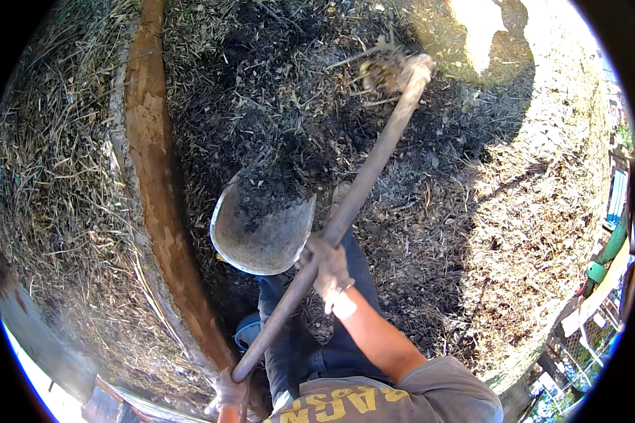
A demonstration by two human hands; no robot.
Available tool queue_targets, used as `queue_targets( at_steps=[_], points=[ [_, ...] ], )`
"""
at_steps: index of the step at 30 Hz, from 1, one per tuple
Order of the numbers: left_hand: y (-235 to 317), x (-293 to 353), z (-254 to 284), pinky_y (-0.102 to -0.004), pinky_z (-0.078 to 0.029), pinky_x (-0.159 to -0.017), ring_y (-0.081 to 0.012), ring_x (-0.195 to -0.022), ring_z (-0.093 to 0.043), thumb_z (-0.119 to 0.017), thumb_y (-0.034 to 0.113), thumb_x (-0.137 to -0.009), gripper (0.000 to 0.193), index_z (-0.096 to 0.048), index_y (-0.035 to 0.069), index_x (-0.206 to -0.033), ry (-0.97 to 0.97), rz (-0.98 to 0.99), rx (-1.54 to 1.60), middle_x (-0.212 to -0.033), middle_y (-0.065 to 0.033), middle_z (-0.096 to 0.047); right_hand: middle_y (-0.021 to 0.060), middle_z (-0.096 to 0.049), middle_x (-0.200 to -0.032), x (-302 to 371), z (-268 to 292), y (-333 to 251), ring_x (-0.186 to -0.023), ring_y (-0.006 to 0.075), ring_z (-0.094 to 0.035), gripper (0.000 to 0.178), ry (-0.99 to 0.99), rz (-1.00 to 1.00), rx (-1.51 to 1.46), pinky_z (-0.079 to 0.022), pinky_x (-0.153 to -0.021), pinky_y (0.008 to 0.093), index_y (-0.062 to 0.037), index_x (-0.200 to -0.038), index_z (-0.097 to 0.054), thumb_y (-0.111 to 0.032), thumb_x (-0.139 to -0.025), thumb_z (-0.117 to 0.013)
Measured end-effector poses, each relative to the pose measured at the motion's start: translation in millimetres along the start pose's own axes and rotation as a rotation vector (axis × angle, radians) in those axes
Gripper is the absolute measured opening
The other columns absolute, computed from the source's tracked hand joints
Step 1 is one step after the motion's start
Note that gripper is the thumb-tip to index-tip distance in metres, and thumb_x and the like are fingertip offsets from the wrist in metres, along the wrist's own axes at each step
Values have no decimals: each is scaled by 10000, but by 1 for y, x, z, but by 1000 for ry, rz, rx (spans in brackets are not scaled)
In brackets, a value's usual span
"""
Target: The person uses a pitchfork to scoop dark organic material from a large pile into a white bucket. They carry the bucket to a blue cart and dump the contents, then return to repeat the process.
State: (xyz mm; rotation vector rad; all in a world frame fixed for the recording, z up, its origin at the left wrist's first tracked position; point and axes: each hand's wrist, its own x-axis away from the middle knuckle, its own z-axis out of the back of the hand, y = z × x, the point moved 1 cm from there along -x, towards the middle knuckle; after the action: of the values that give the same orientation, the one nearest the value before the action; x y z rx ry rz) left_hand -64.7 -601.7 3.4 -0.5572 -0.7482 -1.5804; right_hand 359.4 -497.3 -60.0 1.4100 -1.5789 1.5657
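Both my hands grip a long wooden-handled tool [374, 163] that slants from the lower left to the upper right. My right hand [326, 264], in what looks like a thin pale glove, is closed around the middle of the shaft. My left hand [228, 390] is closed on its lower end. At the far end the tool's head is blurred and covered by a clump of dry stalks [381, 74], so its kind is hidden. Left of my right hand a pale, open-fronted scoop-like container [261, 243] lies on the ground, with dark soil in its mouth.
A brown wooden beam [152, 134] runs down the left side, with straw [63, 155] beyond it. Dark soil and plant litter [282, 106] cover the middle; sunlit dry mulch [529, 247] lies to the right. Part of a blue container [248, 330] shows beside my leg.
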Motion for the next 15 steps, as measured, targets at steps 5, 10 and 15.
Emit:
queue_targets(
  at_steps=[5,10,15],
  points=[
    [201,-133,11,-455,-508,-718,-370,-803,-643,-686,267,-711,339,-633,75,-985,-131,-171,354,-831,-185,-663,39,-533,-668,-106,-33,-185,-550,166,-537,293,117,478,258,-502,-506,299,-48,-859,-551,-277,-744,-693],
    [164,-117,20,-460,-506,-728,-382,-811,-640,-668,298,-737,354,-615,56,-990,-242,-135,297,-827,-205,-661,55,-478,-557,-206,-26,-103,-430,186,-465,94,118,190,209,-434,-398,354,-56,-739,-549,-79,-822,-587],
    [-44,17,-8,-450,-522,-706,-383,-787,-649,-722,274,-627,398,-647,42,-942,-273,150,246,-803,-207,-665,65,-522,-632,-46,-47,100,-495,180,-515,136,200,-31,171,-462,-436,340,-24,-823,-528,-73,-801,-652]
  ],
)
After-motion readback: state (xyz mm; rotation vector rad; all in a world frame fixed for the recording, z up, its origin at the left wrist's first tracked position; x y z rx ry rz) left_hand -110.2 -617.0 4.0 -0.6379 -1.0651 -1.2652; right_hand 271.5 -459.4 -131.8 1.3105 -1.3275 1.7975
